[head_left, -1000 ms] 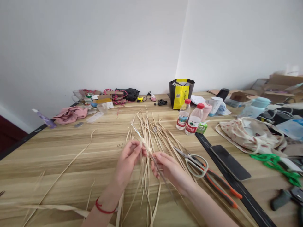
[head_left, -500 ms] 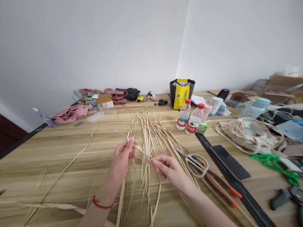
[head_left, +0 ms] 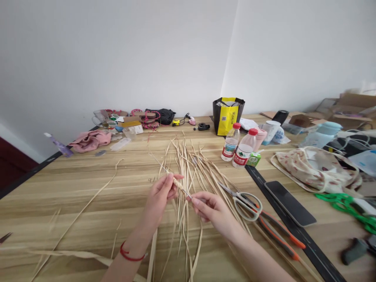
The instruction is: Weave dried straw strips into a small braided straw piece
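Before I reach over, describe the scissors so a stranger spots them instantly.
On the wooden table, find the black phone. Left of it, by the pale strips, lie the scissors, with grey loop handles, unlike the orange-handled tool.

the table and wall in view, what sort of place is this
Probably a home or small craft workspace; which one, I can't tell. Scissors and orange-handled pliers lie beside pale strips, with drink bottles close by.
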`<state>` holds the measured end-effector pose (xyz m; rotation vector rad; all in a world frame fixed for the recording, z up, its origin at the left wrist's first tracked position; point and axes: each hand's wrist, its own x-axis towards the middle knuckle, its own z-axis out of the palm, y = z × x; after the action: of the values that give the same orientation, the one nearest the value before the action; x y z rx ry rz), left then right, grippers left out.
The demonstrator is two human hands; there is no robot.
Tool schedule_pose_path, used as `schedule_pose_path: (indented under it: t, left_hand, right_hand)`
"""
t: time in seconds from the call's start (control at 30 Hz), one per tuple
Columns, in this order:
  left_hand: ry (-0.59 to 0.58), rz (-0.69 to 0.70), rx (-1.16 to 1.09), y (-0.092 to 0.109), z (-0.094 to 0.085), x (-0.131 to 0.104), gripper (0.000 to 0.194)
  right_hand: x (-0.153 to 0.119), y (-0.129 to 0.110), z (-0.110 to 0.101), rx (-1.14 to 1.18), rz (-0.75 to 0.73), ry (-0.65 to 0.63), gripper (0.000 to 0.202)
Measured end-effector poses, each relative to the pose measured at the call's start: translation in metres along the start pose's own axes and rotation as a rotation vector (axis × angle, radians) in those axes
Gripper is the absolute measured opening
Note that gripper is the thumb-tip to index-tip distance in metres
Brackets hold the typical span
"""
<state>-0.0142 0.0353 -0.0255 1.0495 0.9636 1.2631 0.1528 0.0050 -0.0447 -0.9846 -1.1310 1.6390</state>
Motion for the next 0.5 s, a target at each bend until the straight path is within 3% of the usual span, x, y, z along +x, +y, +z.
schedule_pose_path:
  t: [0.2, 0.5]
  left_hand:
    - [-0.092, -0.028, 0.185, 0.013, -0.002, -0.003, 0.031]
    - [0.017, 0.133, 0.261, 0.011, 0.005, -0.009, 0.028]
  right_hand:
    - [-0.002, -0.005, 0.001, 0.011, -0.007, 0.016, 0.042]
    - [-0.004, -0.003, 0.005, 0.003, 0.010, -0.123, 0.044]
